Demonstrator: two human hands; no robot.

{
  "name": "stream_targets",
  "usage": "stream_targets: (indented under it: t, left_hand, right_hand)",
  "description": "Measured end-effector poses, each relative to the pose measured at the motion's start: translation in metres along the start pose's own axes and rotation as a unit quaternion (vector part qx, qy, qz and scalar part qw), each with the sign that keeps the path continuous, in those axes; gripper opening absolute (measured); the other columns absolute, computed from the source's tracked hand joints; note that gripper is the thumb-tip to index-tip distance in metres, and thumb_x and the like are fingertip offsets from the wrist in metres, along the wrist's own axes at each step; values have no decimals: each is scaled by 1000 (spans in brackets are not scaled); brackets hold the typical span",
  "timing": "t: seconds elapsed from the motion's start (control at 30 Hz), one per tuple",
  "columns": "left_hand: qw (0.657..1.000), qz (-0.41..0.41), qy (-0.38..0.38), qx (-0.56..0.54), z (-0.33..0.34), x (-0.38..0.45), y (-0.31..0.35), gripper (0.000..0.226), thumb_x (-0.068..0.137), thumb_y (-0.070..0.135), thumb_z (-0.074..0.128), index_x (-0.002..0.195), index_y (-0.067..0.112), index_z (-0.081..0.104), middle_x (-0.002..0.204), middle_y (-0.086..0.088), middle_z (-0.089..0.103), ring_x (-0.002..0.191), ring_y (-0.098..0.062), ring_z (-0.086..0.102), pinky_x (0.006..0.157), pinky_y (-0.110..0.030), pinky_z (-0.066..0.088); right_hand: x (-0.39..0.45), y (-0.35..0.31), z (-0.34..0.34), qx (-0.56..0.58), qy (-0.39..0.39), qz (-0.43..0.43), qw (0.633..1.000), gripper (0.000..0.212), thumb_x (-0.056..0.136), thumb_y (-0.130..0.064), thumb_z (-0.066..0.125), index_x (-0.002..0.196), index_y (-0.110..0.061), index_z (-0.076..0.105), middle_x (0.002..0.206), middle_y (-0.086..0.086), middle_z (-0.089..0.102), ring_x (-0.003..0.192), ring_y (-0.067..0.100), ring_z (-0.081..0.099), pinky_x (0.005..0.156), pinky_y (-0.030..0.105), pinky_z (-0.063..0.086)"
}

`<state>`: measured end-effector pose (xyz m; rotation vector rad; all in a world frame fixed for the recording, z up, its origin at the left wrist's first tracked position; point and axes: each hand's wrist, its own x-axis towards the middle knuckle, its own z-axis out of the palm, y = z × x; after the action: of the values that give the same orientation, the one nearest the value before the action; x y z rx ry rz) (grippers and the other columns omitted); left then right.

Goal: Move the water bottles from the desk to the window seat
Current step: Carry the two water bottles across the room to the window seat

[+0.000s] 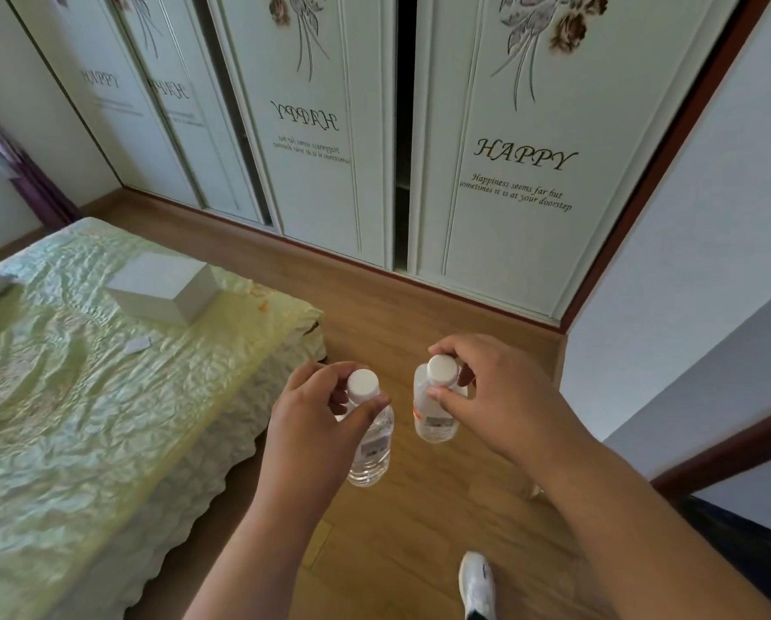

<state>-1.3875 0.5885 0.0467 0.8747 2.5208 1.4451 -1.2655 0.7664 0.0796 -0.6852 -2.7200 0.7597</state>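
I carry two clear water bottles with white caps over the wooden floor. My left hand (316,413) pinches the neck of the left bottle (371,454) just under its cap, and the bottle hangs down from the fingers. My right hand (495,396) pinches the neck of the right bottle (433,422) the same way; that bottle has a white label with a red mark. The two bottles hang side by side and apart from each other. Neither the desk nor the window seat is in view.
A bed (84,396) with a pale green quilted cover fills the left, with a white box (164,288) and a small card on it. White wardrobe doors (509,172) stand ahead, a wall corner (643,351) at the right. My shoe (477,583) is on the wooden floor (419,530).
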Motion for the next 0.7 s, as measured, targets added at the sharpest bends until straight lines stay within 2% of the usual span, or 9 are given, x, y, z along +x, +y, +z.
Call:
stream_targets:
  t: [0.13,0.27,0.4,0.7]
  left_hand:
    - [1000,-19,8,-5,11,22,2,35,76,40,84,108,32,72,97,19,60,87,-2,61,77,-25,53]
    - [999,-22,28,17,25,54,12,35,76,42,84,108,34,72,97,21,59,87,-1,60,74,-18,48]
    - [998,-23,56,30,39,93,27,33,76,39,84,106,35,71,97,19,60,88,-1,60,73,-16,46]
    - [992,-44,116,18,80,158,56,37,78,33,84,111,25,73,99,19,59,89,0,59,76,-11,47]
  right_hand:
    - [32,11,0,10,-14,-8,1000,41,85,-42,76,121,-43,56,108,-29,55,90,-1,58,74,15,50]
    - [73,26,-8,25,-23,-23,999,43,84,-41,78,122,-42,57,109,-28,56,88,-3,57,68,7,41]
    - [121,43,-25,39,-35,-44,998,42,85,-38,77,122,-40,58,110,-24,60,86,-7,55,67,7,40]
    - [204,85,-56,48,-52,-82,994,45,85,-39,78,125,-39,59,111,-22,62,86,-5,55,65,3,38]
